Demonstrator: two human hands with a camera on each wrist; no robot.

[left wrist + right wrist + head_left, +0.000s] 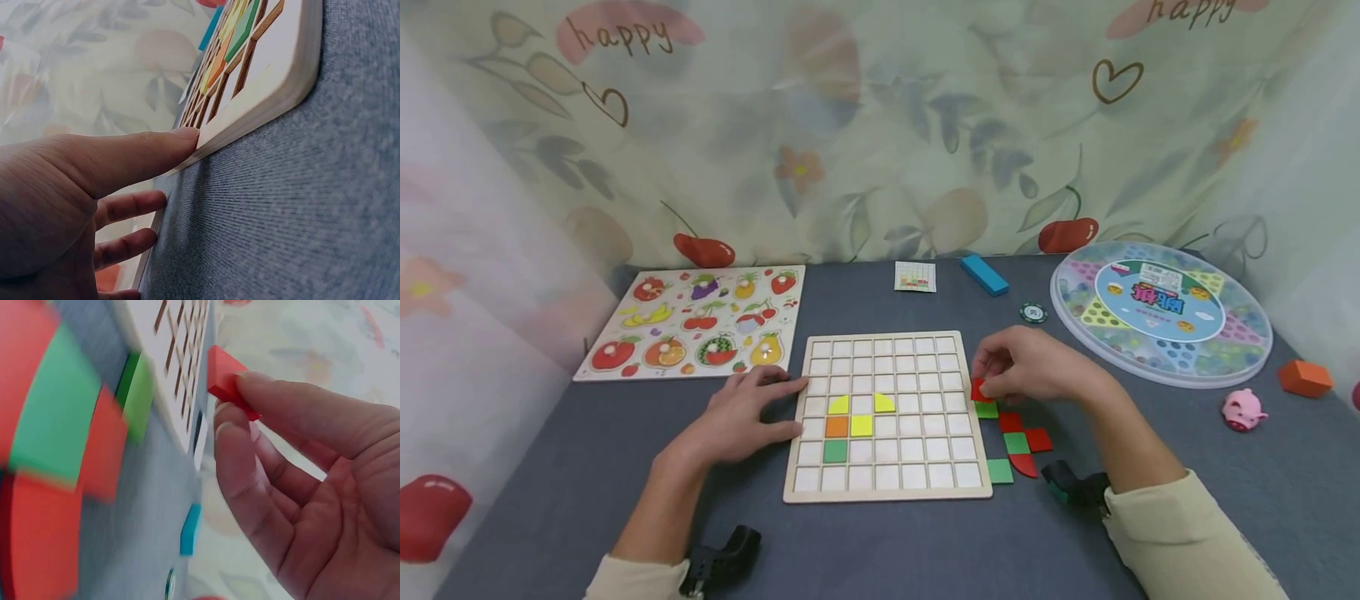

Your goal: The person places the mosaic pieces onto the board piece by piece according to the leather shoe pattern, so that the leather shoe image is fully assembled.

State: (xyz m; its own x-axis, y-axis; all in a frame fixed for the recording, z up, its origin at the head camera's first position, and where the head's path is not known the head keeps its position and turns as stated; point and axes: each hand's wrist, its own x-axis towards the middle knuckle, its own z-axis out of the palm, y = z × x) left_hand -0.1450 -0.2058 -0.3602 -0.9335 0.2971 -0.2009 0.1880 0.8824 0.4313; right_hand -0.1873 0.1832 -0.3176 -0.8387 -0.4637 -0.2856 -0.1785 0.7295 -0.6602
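Observation:
A wooden grid board (pixel 887 497) lies flat on the table, with yellow, orange and green tiles in some cells on its left side. My left hand (pixel 733 423) rests at the board's left edge. Its thumb (pixel 144 153) touches the rim, and the other fingers extend loosely beside it. Just off the right edge, my right hand (pixel 1026 367) pinches a red tile (pixel 226 375) between thumb and fingertips. Below that hand lie a green tile (pixel 987 410), a red quarter-round tile (pixel 1023 465) and several other red and green tiles on the cloth.
A fruit puzzle board (pixel 681 321) lies at the back left. Behind the grid are a small pattern card (pixel 915 277), a blue block (pixel 984 275) and a poker chip (pixel 1033 312). A round game board (pixel 1161 312), a pink pig (pixel 1243 410) and an orange block (pixel 1305 378) occupy the right.

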